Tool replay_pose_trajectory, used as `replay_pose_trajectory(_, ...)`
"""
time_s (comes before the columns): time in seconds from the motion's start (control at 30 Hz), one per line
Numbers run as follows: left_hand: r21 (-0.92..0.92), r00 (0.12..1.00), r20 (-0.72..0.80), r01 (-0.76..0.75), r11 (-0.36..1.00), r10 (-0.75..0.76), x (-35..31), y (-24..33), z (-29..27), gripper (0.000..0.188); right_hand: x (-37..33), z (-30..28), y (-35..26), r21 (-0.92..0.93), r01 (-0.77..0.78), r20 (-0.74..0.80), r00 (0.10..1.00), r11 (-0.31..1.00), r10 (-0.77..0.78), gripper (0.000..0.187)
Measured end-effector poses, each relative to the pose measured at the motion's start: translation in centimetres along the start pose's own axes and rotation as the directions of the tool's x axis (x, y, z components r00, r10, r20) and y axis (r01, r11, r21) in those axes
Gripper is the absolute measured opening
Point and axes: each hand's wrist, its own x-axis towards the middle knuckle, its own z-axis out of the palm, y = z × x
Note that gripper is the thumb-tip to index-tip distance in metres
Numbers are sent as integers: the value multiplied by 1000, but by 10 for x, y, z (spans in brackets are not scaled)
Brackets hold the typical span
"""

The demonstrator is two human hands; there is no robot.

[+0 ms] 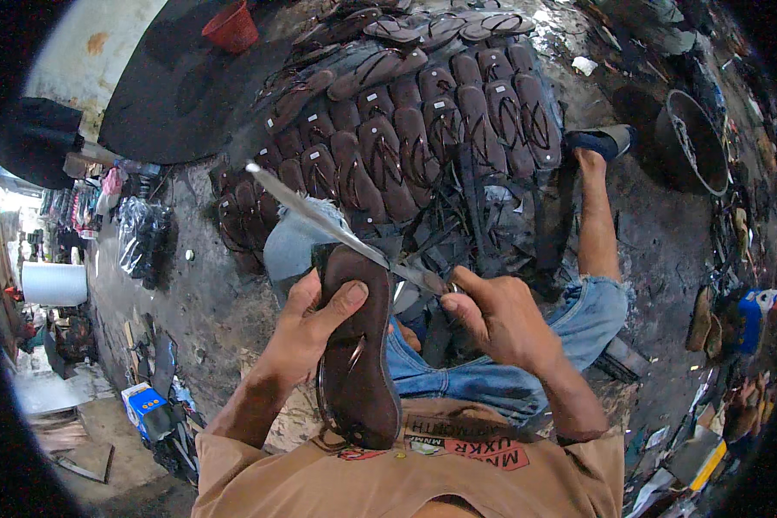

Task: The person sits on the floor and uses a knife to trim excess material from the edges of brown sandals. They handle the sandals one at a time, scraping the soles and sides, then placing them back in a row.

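Observation:
A dark brown flip-flop sandal [358, 345] stands lengthwise in front of my chest, its sole face toward me and a shiny strap at mid-length. My left hand [319, 315] grips it by the left edge near the upper end, thumb lying across the face. In my right hand [501, 319] is the handle of a long knife [311, 211], fingers wrapped round it. The pale blade slants up and left across the sandal's top right edge, its tip beyond my knee. Whether the blade touches the edge I cannot tell.
Rows of brown sandals [397, 147] cover the floor ahead, with dark trimmings [457, 233] scattered before them. A black sheet [181, 86] lies far left with a red bucket [231, 28]. A dark tub [695, 142] stands at right. Blue boxes [142, 410] and plastic bags [142, 237] are at left.

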Motion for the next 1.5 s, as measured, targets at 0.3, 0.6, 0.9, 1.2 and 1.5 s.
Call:
replay_pose_trajectory(0.3,175,997,38,-67,982,62,0,1,3,40,39,-27,-12,126,116,119,984,985,-132,44)
replay_pose_trajectory(0.6,98,998,52,35,995,-40,-16,1,9,55,18,-69,-11,196,-2,357,932,981,-69,46)
replay_pose_trajectory(0.9,250,935,26,-350,903,355,11,36,12,49,50,-2,77,571,-45,-237,947,820,217,49)
replay_pose_trajectory(1.2,-749,966,-12,-179,638,257,36,6,68,29,-101,45,28,582,68,-609,697,811,379,36)
replay_pose_trajectory(1.5,-786,974,48,-99,610,220,27,-2,88,27,-163,108,7,321,-184,-413,856,929,312,26)
